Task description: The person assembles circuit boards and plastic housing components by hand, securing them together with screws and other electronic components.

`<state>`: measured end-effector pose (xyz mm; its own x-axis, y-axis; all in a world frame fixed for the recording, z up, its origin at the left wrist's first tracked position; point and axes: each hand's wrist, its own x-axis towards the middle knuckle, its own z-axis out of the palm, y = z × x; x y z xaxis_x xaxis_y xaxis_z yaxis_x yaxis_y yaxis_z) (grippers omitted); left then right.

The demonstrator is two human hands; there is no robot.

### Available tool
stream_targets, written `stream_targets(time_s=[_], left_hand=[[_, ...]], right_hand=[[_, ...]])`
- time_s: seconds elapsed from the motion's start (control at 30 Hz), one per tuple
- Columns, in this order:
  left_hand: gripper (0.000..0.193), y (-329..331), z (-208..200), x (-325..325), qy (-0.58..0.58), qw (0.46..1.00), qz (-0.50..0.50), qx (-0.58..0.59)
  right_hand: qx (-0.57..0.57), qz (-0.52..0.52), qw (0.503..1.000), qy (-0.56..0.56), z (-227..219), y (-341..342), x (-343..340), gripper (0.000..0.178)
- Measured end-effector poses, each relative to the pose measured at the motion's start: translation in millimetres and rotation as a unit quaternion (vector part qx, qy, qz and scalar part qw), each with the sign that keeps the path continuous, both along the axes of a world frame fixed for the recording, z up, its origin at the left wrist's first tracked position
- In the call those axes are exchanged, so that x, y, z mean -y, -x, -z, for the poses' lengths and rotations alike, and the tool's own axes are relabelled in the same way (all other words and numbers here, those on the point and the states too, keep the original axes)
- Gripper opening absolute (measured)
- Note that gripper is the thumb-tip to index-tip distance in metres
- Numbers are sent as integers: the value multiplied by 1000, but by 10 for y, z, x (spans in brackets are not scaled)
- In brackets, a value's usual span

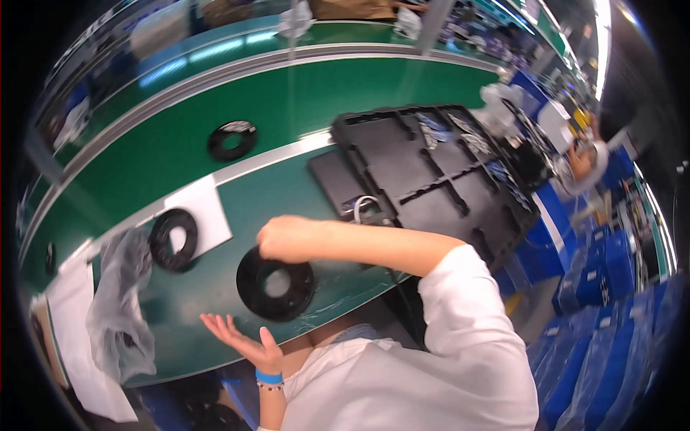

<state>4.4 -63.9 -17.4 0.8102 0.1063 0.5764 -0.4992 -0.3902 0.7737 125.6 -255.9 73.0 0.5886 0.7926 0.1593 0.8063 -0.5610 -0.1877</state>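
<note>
My right hand is closed at the upper rim of a flat black ring; its fingertips are hidden behind the hand. The ring is over the near part of the green table, its round hole facing up. To the lower left, at the table's front edge, my left hand has its palm up and fingers spread, holding nothing. A blue band and a beaded bracelet circle that wrist. Another black ring lies left of my right hand, partly over a white sheet.
A third black ring lies on the green conveyor belt beyond the table. A clear plastic bag is at the left. Right stands a large black compartment tray with small bagged parts, beside a flat dark box. Blue bins fill the right.
</note>
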Motion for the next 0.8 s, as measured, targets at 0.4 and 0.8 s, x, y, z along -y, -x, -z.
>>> stream_targets(time_s=[0.4, 0.8], left_hand=[[34, -5, -111, 185, -216, 976, 20, -7], [29, 4, -142, 238, -227, 974, 12, 12]], right_hand=[[44, -89, 994, -53, 342, -7, -400, 11], [344, 610, 641, -314, -476, 1011, 3691, 11]])
